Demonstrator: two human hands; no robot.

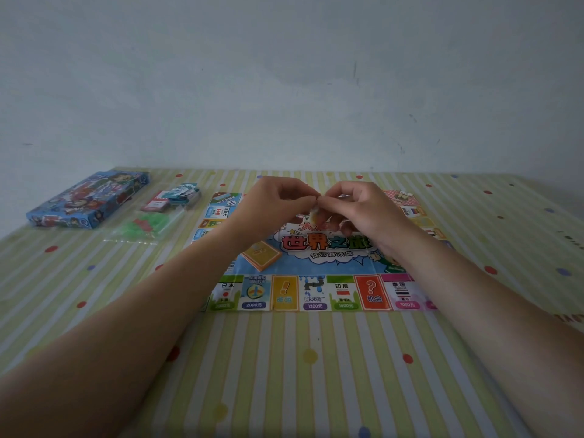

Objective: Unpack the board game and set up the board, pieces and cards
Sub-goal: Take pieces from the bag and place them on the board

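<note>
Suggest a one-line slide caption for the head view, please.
Left hand and right hand pinch a small item over the unfolded board; box lies far left.

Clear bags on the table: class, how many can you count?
2. One bag of cards lies between the box and the board; one bag of green and red pieces lies just in front of it. More may be hidden.
</note>
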